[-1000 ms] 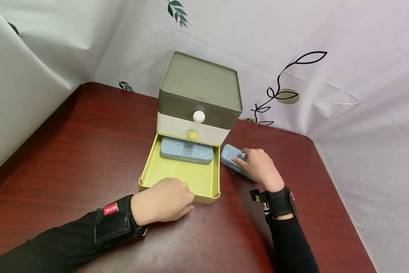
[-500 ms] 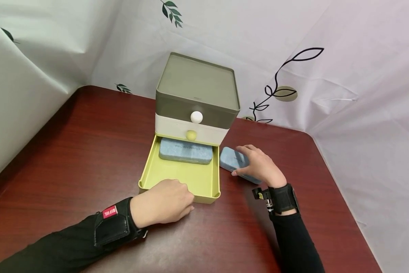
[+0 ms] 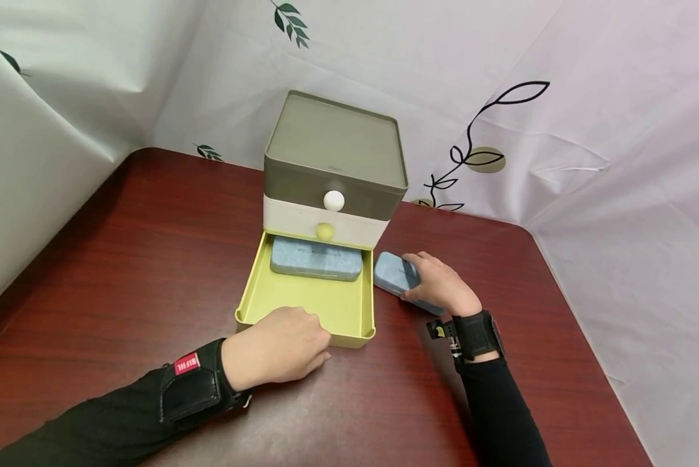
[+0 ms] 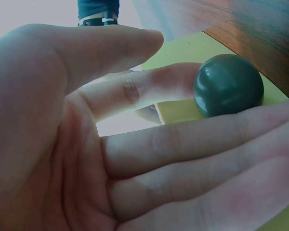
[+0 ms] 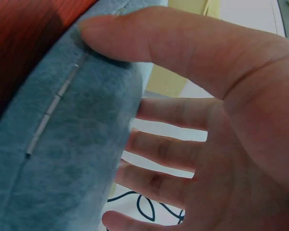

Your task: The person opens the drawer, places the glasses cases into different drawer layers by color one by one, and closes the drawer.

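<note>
My left hand (image 3: 281, 344) is at the front of the pulled-out lime drawer (image 3: 291, 293). In the left wrist view the drawer's dark green round knob (image 4: 229, 85) sits between the index and middle fingers, while the thumb stays apart from it. To the drawer's right, my right hand (image 3: 444, 285) grips a blue, hinged glasses case (image 3: 393, 272) lying on the table. Its thumb (image 5: 115, 38) presses near the metal hinge (image 5: 53, 106), and the other fingers are on the opposite side. A second blue glasses case (image 3: 316, 259) lies at the back of the drawer.
Above the lime drawer, the cabinet has a white drawer (image 3: 294, 216) with a lime knob and an olive drawer (image 3: 291, 178) with a white knob, both pushed in. The reddish-brown table (image 3: 168, 253) meets leaf-patterned white cloth (image 3: 227, 78) behind and at both sides.
The right hand spread its thumb and fingers over the glasses case, then closed them on its sides. The left hand stays at the drawer front. The view shifted slightly.
</note>
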A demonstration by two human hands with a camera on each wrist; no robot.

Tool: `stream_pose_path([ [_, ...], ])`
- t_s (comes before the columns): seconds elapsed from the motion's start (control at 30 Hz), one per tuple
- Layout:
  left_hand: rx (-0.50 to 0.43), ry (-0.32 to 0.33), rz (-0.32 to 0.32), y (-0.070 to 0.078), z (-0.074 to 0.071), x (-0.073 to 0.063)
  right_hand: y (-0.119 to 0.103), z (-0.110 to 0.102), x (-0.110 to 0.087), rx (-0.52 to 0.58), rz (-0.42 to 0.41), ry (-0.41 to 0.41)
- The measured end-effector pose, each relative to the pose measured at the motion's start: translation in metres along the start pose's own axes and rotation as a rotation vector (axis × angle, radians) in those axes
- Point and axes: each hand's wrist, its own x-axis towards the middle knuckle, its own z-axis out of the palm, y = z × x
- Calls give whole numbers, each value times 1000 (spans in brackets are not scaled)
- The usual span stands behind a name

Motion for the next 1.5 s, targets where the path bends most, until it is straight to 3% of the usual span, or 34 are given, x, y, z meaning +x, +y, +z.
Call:
stream_pose_path([
  [0.33,17,10,3,0,4,1,5,-9,-9,38,-11,-4],
  [0.57,4,6,-11,-1,3,0,5,-25,-20,73,-63,45],
  [1.03,16,15,-11,-3,0,-3,-18,-49,-47,24,-142,141],
  [1.5,19,20,17,-1,2,-1,-49,-65,-55,69,-238,241],
])
